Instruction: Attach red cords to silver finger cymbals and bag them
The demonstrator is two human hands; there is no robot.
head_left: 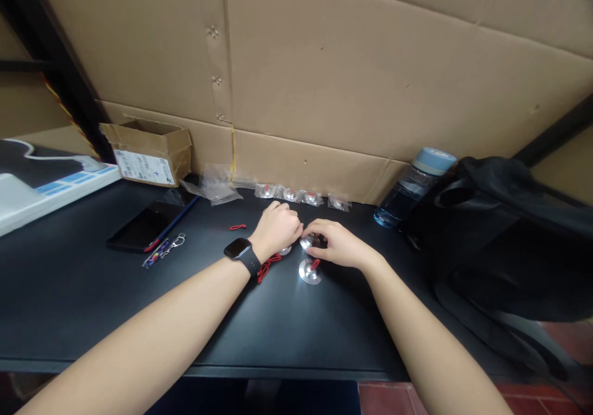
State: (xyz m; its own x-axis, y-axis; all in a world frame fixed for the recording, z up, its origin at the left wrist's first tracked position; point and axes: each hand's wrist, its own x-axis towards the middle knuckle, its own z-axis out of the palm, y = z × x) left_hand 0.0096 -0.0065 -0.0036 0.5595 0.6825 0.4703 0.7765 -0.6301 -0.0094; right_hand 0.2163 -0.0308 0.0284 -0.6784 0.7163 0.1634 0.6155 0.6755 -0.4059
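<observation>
My right hand (336, 242) curls its thumb and fingers around a shiny metal finger cymbal (306, 242), just above the black table. Close beside it, my left hand (278, 226) is closed, fingertips almost meeting the right hand's; what it pinches is hidden. Partly under the left hand lie another finger cymbal (286, 251) and a bunch of red cords (267, 269). A domed finger cymbal with a red cord loop (309, 273) rests flat on the table in front of my hands. One loose red cord loop (238, 227) lies to the left.
Several bagged finger cymbals (290, 194) line the back, next to clear plastic bags (215, 186). A cardboard box (151, 152), phone (151, 223), keychain (163, 251) and power strip (69, 186) occupy the left. A water bottle (412, 186) and black bag (509, 236) stand right.
</observation>
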